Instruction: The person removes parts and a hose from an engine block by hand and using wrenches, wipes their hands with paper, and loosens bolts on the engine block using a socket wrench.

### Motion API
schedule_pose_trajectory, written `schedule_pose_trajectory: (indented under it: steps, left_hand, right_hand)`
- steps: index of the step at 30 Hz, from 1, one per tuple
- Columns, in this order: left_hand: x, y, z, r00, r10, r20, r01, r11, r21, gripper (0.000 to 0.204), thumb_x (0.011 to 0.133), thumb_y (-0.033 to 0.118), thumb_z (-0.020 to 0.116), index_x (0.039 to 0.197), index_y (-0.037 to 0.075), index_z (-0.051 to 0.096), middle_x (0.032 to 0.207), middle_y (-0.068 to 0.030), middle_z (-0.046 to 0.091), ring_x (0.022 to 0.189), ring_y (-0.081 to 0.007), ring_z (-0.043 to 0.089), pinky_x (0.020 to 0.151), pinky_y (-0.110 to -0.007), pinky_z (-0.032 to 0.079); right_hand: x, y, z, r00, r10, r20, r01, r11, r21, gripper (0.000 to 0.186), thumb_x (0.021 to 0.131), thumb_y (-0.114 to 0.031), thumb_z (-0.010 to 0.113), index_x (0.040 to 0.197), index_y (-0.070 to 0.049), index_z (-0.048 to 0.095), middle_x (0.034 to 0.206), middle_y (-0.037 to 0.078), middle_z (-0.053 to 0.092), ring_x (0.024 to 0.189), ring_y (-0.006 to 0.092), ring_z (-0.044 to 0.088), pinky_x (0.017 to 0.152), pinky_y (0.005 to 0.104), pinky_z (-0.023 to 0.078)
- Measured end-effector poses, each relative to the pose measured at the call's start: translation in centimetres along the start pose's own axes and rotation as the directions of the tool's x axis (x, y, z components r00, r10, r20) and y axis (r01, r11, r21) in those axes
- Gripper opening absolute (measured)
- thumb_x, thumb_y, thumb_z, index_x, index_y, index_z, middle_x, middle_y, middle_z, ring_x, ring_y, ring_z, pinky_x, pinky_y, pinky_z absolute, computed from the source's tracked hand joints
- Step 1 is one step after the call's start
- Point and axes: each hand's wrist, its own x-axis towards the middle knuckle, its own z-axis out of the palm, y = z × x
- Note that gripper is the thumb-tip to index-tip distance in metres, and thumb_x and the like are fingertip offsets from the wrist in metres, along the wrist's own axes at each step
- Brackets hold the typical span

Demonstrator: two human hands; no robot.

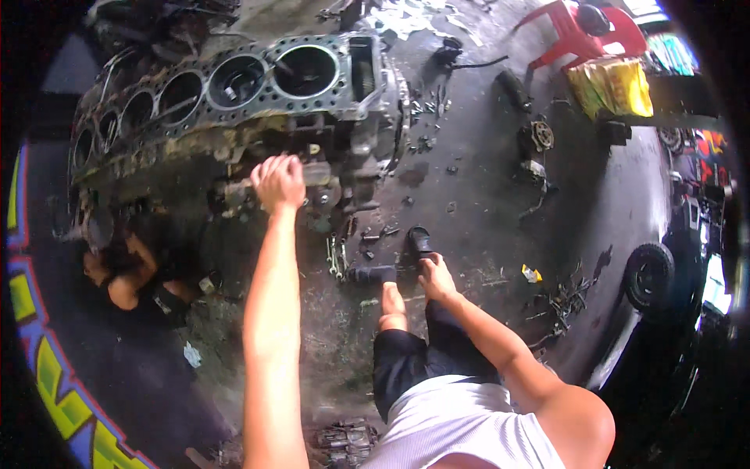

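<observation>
On my feed the engine block shows its 6 bores uppermost; what bears it is hidden. The left hand is at its near long edge, toward the right end, fingers curled; I cannot tell whether they grip or merely touch. The right hand, fingers bent, is by the right leg; I cannot tell if it pinches anything. I judge the step as handwork along that side; the next move calls for sure finger placement.
</observation>
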Motion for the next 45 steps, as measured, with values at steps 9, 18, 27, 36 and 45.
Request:
schedule_pose_trajectory:
  steps: [9, 18, 27, 36, 45]
  left_hand:
    - [-0.3, 1.2, -0.2, 0.985, 0.087, -0.152, -0.095, 0.994, -0.049, 0.025, 0.077, 0.018, 0.046, 0.087, 0.004, 0.064, 0.094, -0.0127, 0.064, 0.101, -0.0283, 0.058, 0.102, -0.048, 0.03]
    - [0.7, 3.1, -0.1, 0.992, 0.07, -0.105, -0.079, 0.993, -0.083, 0.04, 0.086, 0.031, 0.033, 0.085, 0.0, 0.059, 0.111, -0.018, 0.058, 0.101, -0.0361, 0.055, 0.099, -0.045, 0.033]
    - [1.0, 2.4, -1.6, 0.998, 0.013, -0.059, -0.016, 0.999, -0.047, 0.047, 0.085, 0.035, 0.03, 0.085, -0.001, 0.06, 0.112, -0.0185, 0.058, 0.108, -0.0359, 0.052, 0.103, -0.046, 0.029]
    - [1.7, 3.2, -1.0, 1.0, -0.013, -0.012, 0.011, 0.994, -0.105, 0.036, 0.082, 0.029, 0.04, 0.088, -0.001, 0.059, 0.113, -0.0195, 0.057, 0.11, -0.0339, 0.051, 0.103, -0.051, 0.028]
    - [8.9, 7.9, -6.4, 0.927, -0.19, 0.323, 0.196, 0.98, 0.012, 0.043, 0.075, 0.03, 0.061, 0.107, 0.002, 0.059, 0.119, -0.0168, 0.051, 0.109, -0.0329, 0.051, 0.096, -0.044, 0.038]
  right_hand:
    - [8.0, 0.7, -4.0, 0.98, 0.059, 0.188, -0.056, 0.998, -0.023, 0.045, 0.076, -0.024, 0.063, 0.116, -0.006, 0.052, 0.118, 0.021, 0.051, 0.109, 0.0367, 0.052, 0.089, 0.0428, 0.045]
    - [13.4, 3.2, -8.4, 0.96, 0.004, 0.28, 0.001, 1.0, -0.019, 0.043, 0.076, -0.026, 0.059, 0.113, -0.005, 0.055, 0.112, 0.02, 0.058, 0.103, 0.0364, 0.056, 0.089, 0.043, 0.045]
    - [15.6, 8.6, -17.6, 0.982, 0.052, 0.179, -0.058, 0.998, 0.032, 0.039, 0.079, -0.02, 0.059, 0.112, -0.001, 0.056, 0.109, 0.02, 0.061, 0.104, 0.0335, 0.058, 0.09, 0.0389, 0.046]
    - [22.3, 12.4, -27.4, 0.998, 0.06, 0.003, -0.06, 0.983, 0.175, 0.034, 0.076, -0.021, 0.062, 0.102, 0.001, 0.06, 0.098, 0.021, 0.064, 0.092, 0.0332, 0.062, 0.081, 0.0363, 0.049]
    - [38.4, 6.4, -48.2, 0.977, 0.014, -0.211, 0.017, 0.989, 0.146, 0.026, 0.079, -0.013, 0.055, 0.1, 0.0, 0.063, 0.089, 0.014, 0.068, 0.081, 0.0197, 0.065, 0.073, 0.0311, 0.05]
